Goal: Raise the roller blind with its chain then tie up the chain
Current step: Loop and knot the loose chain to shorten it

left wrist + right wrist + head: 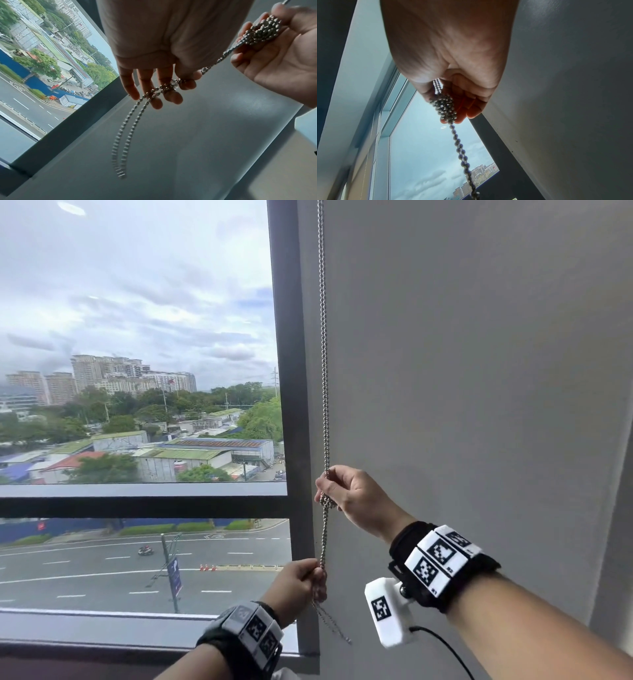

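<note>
A grey wall (pixel 479 371) stands right of one window (pixel 137 337). One bead chain (pixel 323 371) hangs along the window frame (pixel 291 405), doubled into two strands. The right hand (pixel 356 494) pinches its bunched knot (pixel 327 502); lower, the left hand (pixel 298 587) grips both strands, whose loop dangles below.

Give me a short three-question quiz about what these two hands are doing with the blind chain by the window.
1. True or false: the right hand holds a bunched knot of chain.
2. Which hand grips lower down? A) left hand B) right hand
3. Fill in: below the left hand, the chain's end hangs as a ____.

Key: 1 true; 2 A; 3 loop
</note>
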Demonstrator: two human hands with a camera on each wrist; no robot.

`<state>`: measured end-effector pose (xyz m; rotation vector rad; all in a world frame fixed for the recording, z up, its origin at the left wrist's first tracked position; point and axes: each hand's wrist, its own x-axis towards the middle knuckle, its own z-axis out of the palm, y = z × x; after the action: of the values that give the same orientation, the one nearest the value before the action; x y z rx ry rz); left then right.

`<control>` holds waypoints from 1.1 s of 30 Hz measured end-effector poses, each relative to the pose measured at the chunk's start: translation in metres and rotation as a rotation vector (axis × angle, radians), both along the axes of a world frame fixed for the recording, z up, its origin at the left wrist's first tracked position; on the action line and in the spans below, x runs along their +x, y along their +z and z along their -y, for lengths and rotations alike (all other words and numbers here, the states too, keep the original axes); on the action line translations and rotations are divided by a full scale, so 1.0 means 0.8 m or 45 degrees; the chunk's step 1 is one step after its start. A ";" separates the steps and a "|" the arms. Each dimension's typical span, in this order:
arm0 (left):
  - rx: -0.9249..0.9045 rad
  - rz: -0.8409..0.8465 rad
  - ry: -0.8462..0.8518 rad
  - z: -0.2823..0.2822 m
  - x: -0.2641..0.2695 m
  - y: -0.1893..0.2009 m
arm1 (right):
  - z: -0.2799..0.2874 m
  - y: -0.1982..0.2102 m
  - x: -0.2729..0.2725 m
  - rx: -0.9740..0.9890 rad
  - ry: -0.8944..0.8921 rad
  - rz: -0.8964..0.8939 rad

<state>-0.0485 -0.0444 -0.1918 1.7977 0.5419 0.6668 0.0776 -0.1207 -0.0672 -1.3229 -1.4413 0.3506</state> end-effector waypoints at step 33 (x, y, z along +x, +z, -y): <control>0.308 -0.162 0.020 0.047 -0.013 0.009 | 0.046 -0.016 -0.022 0.066 -0.459 0.095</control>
<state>-0.0591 -0.0816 -0.1849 2.0751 0.5808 0.6532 0.0599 -0.1576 -0.0799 -1.5328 -1.2314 0.0264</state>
